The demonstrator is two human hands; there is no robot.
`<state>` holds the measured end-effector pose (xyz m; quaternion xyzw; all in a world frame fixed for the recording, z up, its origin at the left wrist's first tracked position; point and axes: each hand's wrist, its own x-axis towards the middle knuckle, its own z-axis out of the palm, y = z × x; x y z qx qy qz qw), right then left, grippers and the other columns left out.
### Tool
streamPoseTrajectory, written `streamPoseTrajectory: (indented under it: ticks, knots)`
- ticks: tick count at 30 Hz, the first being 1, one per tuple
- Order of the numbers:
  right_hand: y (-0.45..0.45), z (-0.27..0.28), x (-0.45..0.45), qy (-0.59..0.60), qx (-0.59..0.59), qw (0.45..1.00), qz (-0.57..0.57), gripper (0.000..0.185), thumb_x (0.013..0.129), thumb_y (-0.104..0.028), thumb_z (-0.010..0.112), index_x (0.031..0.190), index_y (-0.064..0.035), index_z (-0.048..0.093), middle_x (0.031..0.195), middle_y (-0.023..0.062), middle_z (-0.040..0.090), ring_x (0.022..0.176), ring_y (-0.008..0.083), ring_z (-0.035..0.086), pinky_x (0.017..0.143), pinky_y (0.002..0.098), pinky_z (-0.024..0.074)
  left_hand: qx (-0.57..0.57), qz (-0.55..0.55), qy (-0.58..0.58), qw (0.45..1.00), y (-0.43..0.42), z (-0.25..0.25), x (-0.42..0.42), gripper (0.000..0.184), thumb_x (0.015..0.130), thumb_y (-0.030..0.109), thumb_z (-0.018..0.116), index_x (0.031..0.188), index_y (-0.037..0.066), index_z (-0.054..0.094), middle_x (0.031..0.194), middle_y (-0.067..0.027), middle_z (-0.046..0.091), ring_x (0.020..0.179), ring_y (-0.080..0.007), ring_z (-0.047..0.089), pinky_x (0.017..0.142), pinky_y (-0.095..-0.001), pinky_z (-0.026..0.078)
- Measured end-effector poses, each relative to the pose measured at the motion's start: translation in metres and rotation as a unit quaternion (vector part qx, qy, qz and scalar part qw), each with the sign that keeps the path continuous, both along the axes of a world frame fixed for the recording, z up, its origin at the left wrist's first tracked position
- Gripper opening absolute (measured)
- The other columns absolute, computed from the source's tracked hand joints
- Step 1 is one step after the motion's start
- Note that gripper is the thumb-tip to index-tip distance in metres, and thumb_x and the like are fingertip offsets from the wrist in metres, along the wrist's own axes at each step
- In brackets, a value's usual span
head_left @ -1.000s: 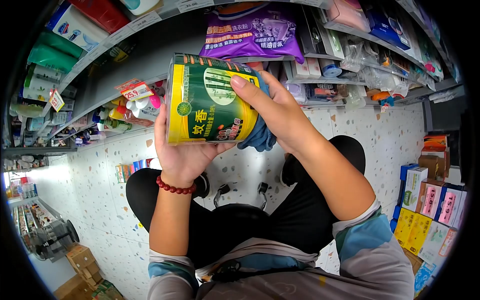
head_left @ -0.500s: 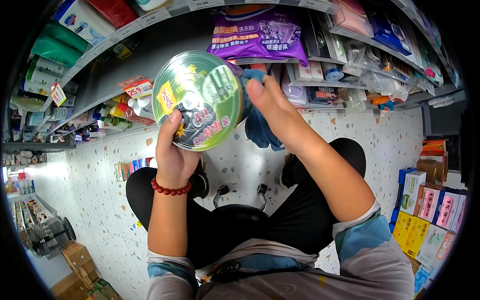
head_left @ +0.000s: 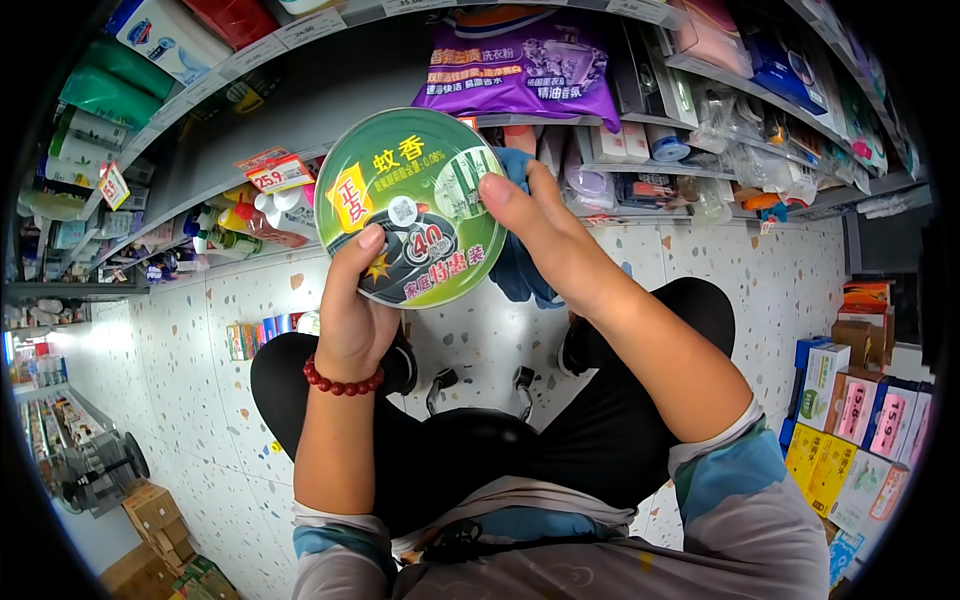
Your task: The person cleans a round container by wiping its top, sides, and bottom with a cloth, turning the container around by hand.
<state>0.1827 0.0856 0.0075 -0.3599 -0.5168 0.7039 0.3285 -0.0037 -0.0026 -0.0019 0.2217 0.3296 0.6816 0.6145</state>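
Note:
A round green tub (head_left: 410,215) with yellow, white and pink lettering faces me with its flat lid, in front of the shelf. My left hand (head_left: 357,310) grips its lower left side, thumb on the lid. On the right, my right hand (head_left: 550,230) holds the tub's edge with the thumb at the rim, and a dark blue cloth (head_left: 517,262) is bunched between that hand and the tub. Most of the right fingers are hidden behind the cloth and the tub.
A shelf (head_left: 290,120) curves across the top, bearing a purple bag (head_left: 520,70) and bottles. Small boxes (head_left: 268,334) stand on the speckled floor (head_left: 215,400). Stacked boxes (head_left: 850,460) are at the right, a black fan (head_left: 100,470) at the left.
The tub has turned from showing its side label to showing its lid. My left thumb has come onto the lid, and my right hand with the cloth has shifted along the rim.

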Motion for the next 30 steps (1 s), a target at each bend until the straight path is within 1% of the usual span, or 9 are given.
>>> streamPoseTrajectory:
  ticks: [2, 10, 12, 19, 25, 27, 28, 29, 30]
  knots:
    - [-0.001, 0.001, -0.002, 0.009, 0.0, 1.0, -0.001, 0.094, 0.09, -0.063, 0.068, 0.133, 0.0153, 0.037, 0.124, 0.0209, 0.055, 0.116, 0.021, 0.056, 0.096, 0.0298, 0.0481, 0.0, -0.001, -0.013, 1.0, 0.0, 0.002, 0.002, 0.048, 0.097, 0.02, 0.06, 0.138, -0.003, 0.051, 0.129, -0.0153, 0.065, 0.117, -0.0237, 0.066, 0.103, -0.0379, 0.051]
    - [-0.003, 0.004, -0.002, -0.001, -0.019, 1.0, 0.0, 0.093, 0.09, -0.065, 0.066, 0.132, 0.0133, 0.039, 0.122, 0.0184, 0.055, 0.113, 0.0189, 0.056, 0.094, 0.0272, 0.0478, -0.005, -0.016, -0.005, 1.0, 0.0, 0.002, 0.002, 0.044, 0.1, 0.022, 0.056, 0.135, -0.004, 0.054, 0.127, -0.0148, 0.066, 0.116, -0.0227, 0.066, 0.103, -0.0371, 0.05]
    - [-0.003, 0.002, -0.002, 0.007, -0.033, 0.999, -0.001, 0.09, 0.091, -0.063, 0.065, 0.131, 0.0128, 0.04, 0.122, 0.0169, 0.055, 0.115, 0.0184, 0.054, 0.096, 0.0269, 0.0462, -0.004, -0.014, -0.002, 1.0, 0.0, 0.002, 0.002, 0.043, 0.1, 0.023, 0.055, 0.134, -0.004, 0.054, 0.127, -0.0145, 0.067, 0.116, -0.0225, 0.066, 0.103, -0.0369, 0.05]
    - [-0.002, -0.002, -0.004, 0.026, -0.019, 0.999, -0.006, 0.088, 0.092, -0.061, 0.066, 0.132, 0.013, 0.041, 0.128, 0.0178, 0.052, 0.12, 0.0191, 0.051, 0.103, 0.0282, 0.042, -0.012, -0.015, -0.002, 1.0, 0.001, 0.003, 0.004, 0.044, 0.101, 0.024, 0.055, 0.136, -0.003, 0.053, 0.129, -0.0144, 0.066, 0.118, -0.0224, 0.065, 0.105, -0.0372, 0.049]
    - [0.0, -0.004, -0.002, 0.018, -0.031, 0.999, -0.002, 0.09, 0.093, -0.061, 0.064, 0.135, 0.0149, 0.04, 0.14, 0.0205, 0.042, 0.129, 0.0213, 0.046, 0.108, 0.0297, 0.0381, -0.014, -0.019, -0.009, 1.0, 0.001, 0.002, 0.005, 0.046, 0.102, 0.024, 0.054, 0.138, -0.003, 0.051, 0.131, -0.0148, 0.064, 0.12, -0.0229, 0.064, 0.106, -0.0382, 0.048]
    - [0.001, -0.007, -0.003, 0.029, -0.035, 0.999, -0.008, 0.091, 0.093, -0.061, 0.064, 0.136, 0.0163, 0.04, 0.15, 0.0188, 0.033, 0.135, 0.0217, 0.041, 0.111, 0.0314, 0.0352, -0.018, -0.013, -0.014, 1.0, 0.0, 0.006, 0.008, 0.046, 0.102, 0.024, 0.054, 0.139, -0.003, 0.051, 0.131, -0.0148, 0.064, 0.12, -0.0231, 0.064, 0.107, -0.0383, 0.048]
    - [0.004, -0.012, -0.004, 0.028, -0.037, 0.999, -0.005, 0.091, 0.093, -0.061, 0.064, 0.136, 0.0163, 0.04, 0.15, 0.0188, 0.033, 0.135, 0.0217, 0.041, 0.111, 0.0314, 0.0352, -0.028, 0.007, 0.006, 1.0, 0.0, 0.009, 0.011, 0.049, 0.102, 0.027, 0.052, 0.142, 0.0, 0.047, 0.135, -0.0152, 0.062, 0.122, -0.0255, 0.063, 0.104, -0.0433, 0.05]
    - [0.008, -0.022, -0.007, 0.018, 0.036, 0.999, -0.03, 0.08, 0.098, -0.061, 0.053, 0.137, 0.0079, 0.044, 0.141, 0.0159, 0.046, 0.128, 0.0185, 0.048, 0.108, 0.0312, 0.0397, -0.039, 0.028, 0.025, 0.999, 0.0, 0.012, 0.014, 0.052, 0.102, 0.03, 0.05, 0.145, 0.002, 0.044, 0.138, -0.0156, 0.06, 0.123, -0.0279, 0.061, 0.101, -0.0483, 0.051]
    - [0.007, -0.022, -0.008, 0.016, 0.072, 0.997, -0.035, 0.075, 0.101, -0.061, 0.047, 0.138, 0.0038, 0.046, 0.136, 0.0145, 0.052, 0.125, 0.0169, 0.052, 0.107, 0.0311, 0.042, -0.033, 0.033, 0.026, 0.999, -0.001, 0.016, 0.016, 0.053, 0.102, 0.033, 0.048, 0.146, 0.003, 0.044, 0.14, -0.0155, 0.059, 0.127, -0.0278, 0.06, 0.103, -0.0479, 0.05]
